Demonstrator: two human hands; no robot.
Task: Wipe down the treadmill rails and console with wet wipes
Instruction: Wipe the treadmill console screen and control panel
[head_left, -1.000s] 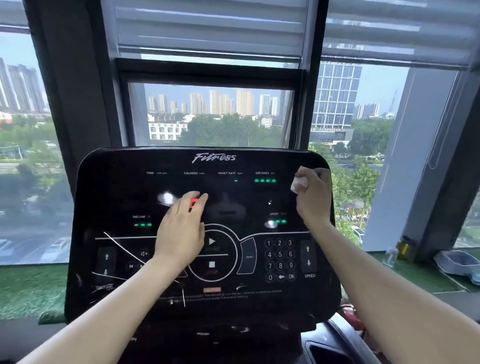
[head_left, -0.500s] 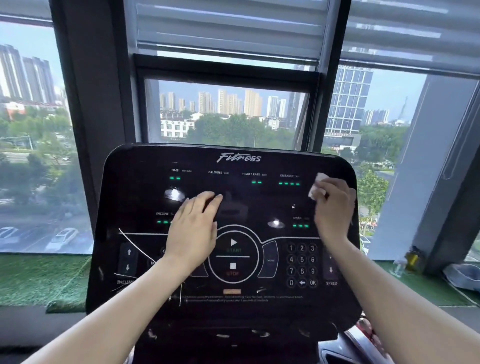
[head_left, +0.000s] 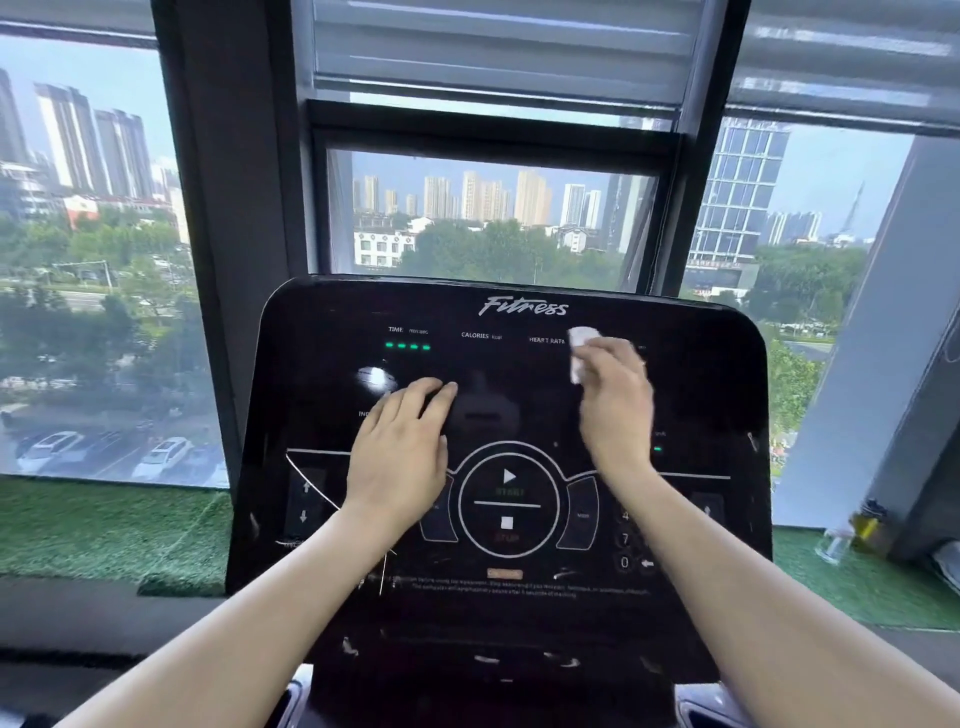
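Right hand (head_left: 615, 410) gripped a bunched white wet wipe (head_left: 581, 349) against the black console (head_left: 717, 374), upper right of centre, by the HEART RATE label. Left hand (head_left: 402, 452) lay flat, fingers straight, on the panel left of the start/stop ring (head_left: 509, 501).

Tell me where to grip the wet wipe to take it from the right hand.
Pinch the white bunched end of the wet wipe that sticks out above the right hand, coming from the console's upper left; the rest is wadded under the curled fingers.
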